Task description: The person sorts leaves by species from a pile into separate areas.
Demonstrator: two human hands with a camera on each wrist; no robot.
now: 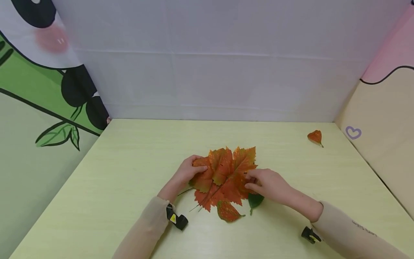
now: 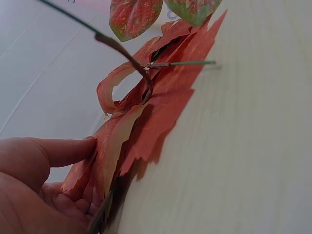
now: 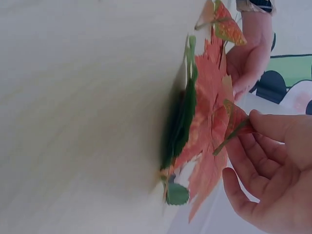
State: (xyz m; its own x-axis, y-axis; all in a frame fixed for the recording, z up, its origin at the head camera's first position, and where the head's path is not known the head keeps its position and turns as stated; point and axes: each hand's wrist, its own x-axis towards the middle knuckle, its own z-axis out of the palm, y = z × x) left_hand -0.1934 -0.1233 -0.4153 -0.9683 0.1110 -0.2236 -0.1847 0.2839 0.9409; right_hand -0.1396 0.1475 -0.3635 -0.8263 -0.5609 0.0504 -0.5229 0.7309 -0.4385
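A pale cloth backdrop [image 1: 207,82] closes off the far side of a light wood-grain bench [image 1: 129,158], with cartoon-printed panels to either side. Between the hands lies a loose pile of orange-red, maple-like leaves [image 1: 223,196], its large lobed leaf slanting lengthwise from the stem end near the left wrist to a tip beyond the right fingers. The left hand [image 1: 185,172] grips the leftmost leaf [image 1: 201,179], thumb above and fingers curled beneath; the right hand [image 1: 270,185] pinches a small red leaf [image 3: 236,122] between thumb and fingers, close over the pile's right edge. The two hands thus flank the pile at about equal nearness. Just below the right hand's fingers is a dark green leaf [image 1: 254,201]; nearer the wearer, between the wrists, lies a small speckled orange leaf [image 1: 228,211]. Another small orange leaf [image 1: 315,136] sits well apart, beyond and right of the right hand. Dark lettering [image 1: 364,228] runs along the right sleeve [image 1: 349,230], too blurred to read; no brand or label is legible.
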